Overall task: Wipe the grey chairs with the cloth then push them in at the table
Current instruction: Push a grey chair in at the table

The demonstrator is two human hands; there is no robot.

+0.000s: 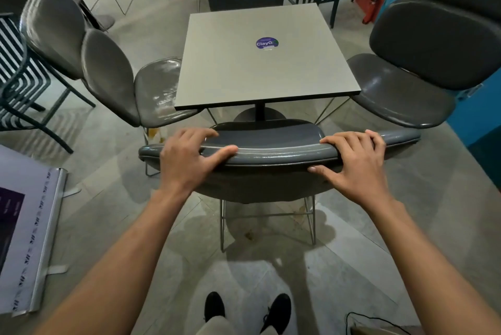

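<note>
On table [230,74], round purple sticker [267,43] reads "ClayG"; left hand [187,161], right hand [357,164] grip chair backrest [273,154].

Your near chair [271,154] faces table [260,63]; seat front just short of table edge, pedestal base [259,115] right ahead of it. Left chair [151,91] seat tucked under table's left edge; right chair [401,91] seat beside right corner. Open floor [352,212] either side of near chair's legs. Banner [29,226] lies low left.
</note>
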